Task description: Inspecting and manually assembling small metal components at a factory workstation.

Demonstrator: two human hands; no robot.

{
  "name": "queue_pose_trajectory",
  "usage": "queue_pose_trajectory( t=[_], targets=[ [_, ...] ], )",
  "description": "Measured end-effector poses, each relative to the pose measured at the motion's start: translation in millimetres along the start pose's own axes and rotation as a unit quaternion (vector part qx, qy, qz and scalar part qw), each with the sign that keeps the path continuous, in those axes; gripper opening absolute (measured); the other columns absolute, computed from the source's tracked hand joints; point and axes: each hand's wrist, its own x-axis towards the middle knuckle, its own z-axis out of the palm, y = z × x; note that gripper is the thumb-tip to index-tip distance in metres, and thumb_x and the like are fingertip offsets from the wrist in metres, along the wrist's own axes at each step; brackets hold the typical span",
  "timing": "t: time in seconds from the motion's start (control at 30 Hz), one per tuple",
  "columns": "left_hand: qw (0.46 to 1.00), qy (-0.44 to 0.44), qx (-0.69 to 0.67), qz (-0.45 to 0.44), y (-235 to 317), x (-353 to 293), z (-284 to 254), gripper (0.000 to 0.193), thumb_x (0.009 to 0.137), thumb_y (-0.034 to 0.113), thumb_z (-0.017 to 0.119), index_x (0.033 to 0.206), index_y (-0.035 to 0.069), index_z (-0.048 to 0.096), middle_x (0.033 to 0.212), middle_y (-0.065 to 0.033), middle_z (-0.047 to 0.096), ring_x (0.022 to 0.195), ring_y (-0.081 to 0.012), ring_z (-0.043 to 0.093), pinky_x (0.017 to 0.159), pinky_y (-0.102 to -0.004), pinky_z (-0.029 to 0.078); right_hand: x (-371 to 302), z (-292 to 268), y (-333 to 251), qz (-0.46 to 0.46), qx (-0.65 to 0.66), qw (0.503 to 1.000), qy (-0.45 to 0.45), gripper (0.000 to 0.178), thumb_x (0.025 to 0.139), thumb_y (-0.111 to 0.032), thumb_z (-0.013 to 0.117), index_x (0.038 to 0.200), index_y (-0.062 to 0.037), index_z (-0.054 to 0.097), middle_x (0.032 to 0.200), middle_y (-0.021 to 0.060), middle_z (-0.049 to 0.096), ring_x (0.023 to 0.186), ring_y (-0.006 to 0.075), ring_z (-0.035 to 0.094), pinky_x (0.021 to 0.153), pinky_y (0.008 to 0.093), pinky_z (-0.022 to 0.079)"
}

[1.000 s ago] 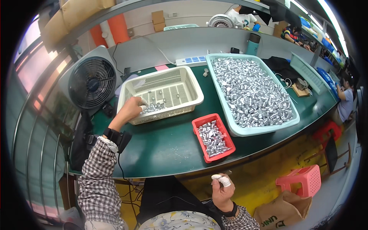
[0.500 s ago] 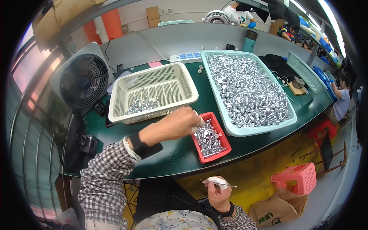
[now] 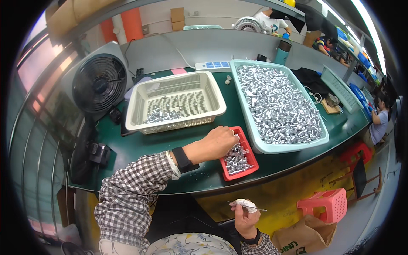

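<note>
My left hand reaches over the small red tray, its curled fingers down at the small shiny metal parts inside. White covers wrap some fingertips, and whatever they pinch is hidden. Low at the right, in front of the table edge, my right hand is closed around a thin, pointed metal tool, which lies crosswise under a white-wrapped finger. To the left of the red tray stands a cream slotted basket with some metal parts in it. A large light-blue basket at the right is heaped with similar parts.
A square fan stands at the left on the green table. A power strip and a teal bottle sit at the back. Beyond the front edge are a pink stool and a brown bag. Other people work farther off.
My left hand has moved slightly right, staying over the red tray. My right hand has shifted a little right and down with the tool. The whole view has also shifted a bit.
</note>
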Motion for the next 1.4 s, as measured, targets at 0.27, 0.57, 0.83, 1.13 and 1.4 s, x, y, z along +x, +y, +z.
queue_pose_trajectory(
  t=[0.27,0.57,0.83,1.13,1.4],
  targets=[
    [0.969,0.115,-0.174,-0.134,-2,-101,-101,0.014,0.08,0.003,0.058,0.093,-0.002,0.06,0.079,-0.0185,0.06,0.076,-0.0317,0.06,0.067,-0.0384,0.047,-9,35,-36,0.004,0.054,0.999,0.007,0.007,0.082,0.004,0.057,0.089,0.0053,0.06,0.079,0.0132,0.065,0.061,0.0161,0.062,0.055,0.0249,0.051],
    [0.804,0.088,-0.463,-0.363,8,-268,-97,0.021,0.091,0.01,0.054,0.11,0.002,0.059,0.085,-0.0057,0.063,0.072,-0.0122,0.059,0.066,-0.0258,0.049,2,112,-52,-0.12,-0.004,0.99,-0.074,0.016,0.086,0.007,0.052,0.1,0.0035,0.058,0.09,0.0129,0.063,0.066,0.0134,0.06,0.059,0.0238,0.049],
    [0.476,0.215,-0.768,-0.371,8,-342,-59,0.026,0.093,0.011,0.053,0.117,0.0,0.055,0.092,-0.0083,0.063,0.074,-0.0121,0.06,0.068,-0.0232,0.052,14,189,-73,-0.072,-0.008,0.991,-0.11,0.017,0.089,0.004,0.048,0.102,0.0038,0.058,0.094,0.0118,0.062,0.069,0.0127,0.059,0.063,0.0245,0.049],
    [0.452,0.243,-0.791,-0.334,-15,-338,-39,0.029,0.092,0.007,0.053,0.12,-0.001,0.052,0.093,-0.0094,0.062,0.075,-0.0122,0.06,0.067,-0.0238,0.052,38,230,-90,-0.065,0.009,0.988,-0.139,0.016,0.091,0.001,0.048,0.102,0.004,0.059,0.097,0.0124,0.061,0.072,0.0132,0.061,0.064,0.0252,0.05],
    [0.506,0.269,-0.746,-0.339,-34,-333,-9,0.027,0.09,0.003,0.054,0.116,0.0,0.053,0.094,-0.0094,0.061,0.074,-0.012,0.059,0.065,-0.0238,0.051,36,251,-52,-0.055,-0.055,0.972,-0.224,0.013,0.091,-0.001,0.05,0.101,0.0042,0.058,0.091,0.0117,0.064,0.072,0.014,0.062,0.064,0.0249,0.05]
  ],
)
